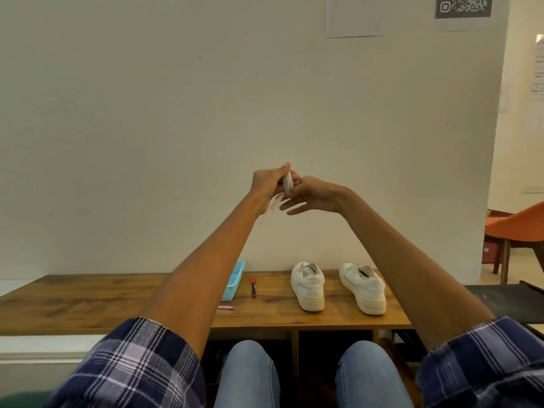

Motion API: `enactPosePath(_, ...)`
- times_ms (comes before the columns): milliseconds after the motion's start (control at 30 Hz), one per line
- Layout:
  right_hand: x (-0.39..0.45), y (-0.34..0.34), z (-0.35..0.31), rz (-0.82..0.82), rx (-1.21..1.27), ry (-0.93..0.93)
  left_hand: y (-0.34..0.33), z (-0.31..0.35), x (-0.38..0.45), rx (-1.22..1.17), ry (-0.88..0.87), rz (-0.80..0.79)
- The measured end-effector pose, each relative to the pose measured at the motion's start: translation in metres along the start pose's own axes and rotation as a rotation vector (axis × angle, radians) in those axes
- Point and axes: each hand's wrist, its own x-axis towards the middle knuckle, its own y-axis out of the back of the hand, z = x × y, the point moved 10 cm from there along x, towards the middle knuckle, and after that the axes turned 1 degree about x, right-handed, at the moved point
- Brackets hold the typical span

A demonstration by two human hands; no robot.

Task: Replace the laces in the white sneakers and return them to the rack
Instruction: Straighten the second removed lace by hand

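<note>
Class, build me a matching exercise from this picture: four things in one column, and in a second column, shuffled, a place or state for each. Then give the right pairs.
Things
1. white lace
2. blue basket
3. red pen
4. white sneakers

Places or states
A. lying on the wooden bench top between the basket and the shoes
B. held up in the air between the left hand and right hand
C. standing side by side, heels toward the camera
D. partly hidden behind the left forearm

Pairs: 1-B, 2-D, 3-A, 4-C

White lace (288, 182) coiled, held aloft; two white sneakers (308, 285) unlaced, upright, side by side, heels nearest.
</note>
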Motion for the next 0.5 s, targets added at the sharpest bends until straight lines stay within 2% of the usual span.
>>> enactPosePath(133,0.0,0.004,0.006,0.024,-0.085,-0.118,0.013,0.007,0.004,0.126,-0.075,0.039)
enactPosePath(233,-0.002,0.003,0.008,0.007,-0.093,-0.162,0.019,0.005,0.004,0.131,-0.089,0.061)
enactPosePath(367,0.002,0.01,0.015,0.152,-0.103,-0.185,0.016,0.001,0.003,0.111,-0.09,0.073)
enactPosePath(500,0.005,0.007,0.022,0.173,-0.107,-0.192,0.013,0.0,0.003,0.056,-0.091,0.085)
